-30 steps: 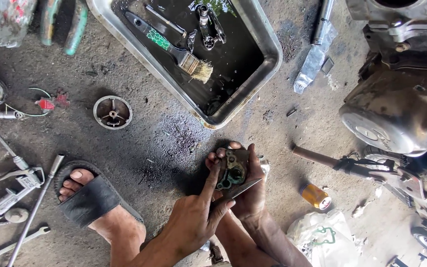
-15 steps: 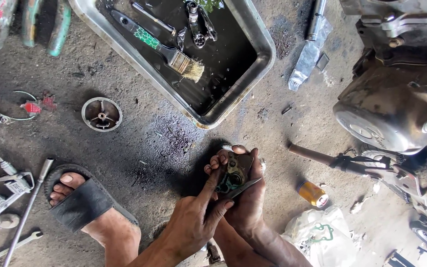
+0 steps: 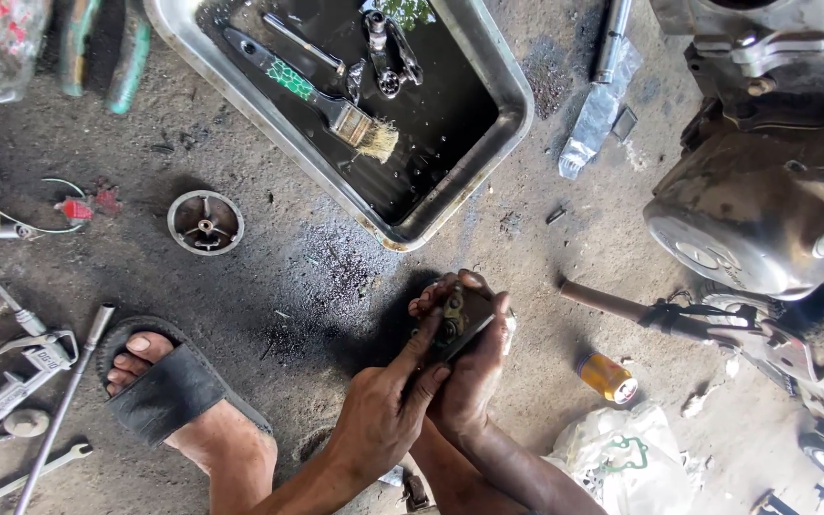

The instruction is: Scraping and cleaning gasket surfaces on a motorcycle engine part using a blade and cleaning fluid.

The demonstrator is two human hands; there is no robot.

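Both of my hands meet over the concrete floor, low in the middle of the head view. My right hand point(image 3: 477, 377) is wrapped around a small dark, greasy metal engine part point(image 3: 458, 319) and holds it up. My left hand point(image 3: 385, 410) lies across it from the left, its fingers pressing on the part's face. Most of the part is covered by my fingers.
A metal tray point(image 3: 503, 129) of dark liquid with a paintbrush point(image 3: 321, 100) and small parts lies ahead. An engine point(image 3: 765, 200) stands at right, with a small yellow can point(image 3: 607, 377) and a plastic bag point(image 3: 622, 453) below it. My sandalled foot point(image 3: 169, 396), wrenches point(image 3: 21, 472) and a round metal piece point(image 3: 205, 222) lie at left.
The view has drifted, so everything sits slightly lower and left in frame. My hands keep the same hold on the part, with the left fingers shifting slightly over it.
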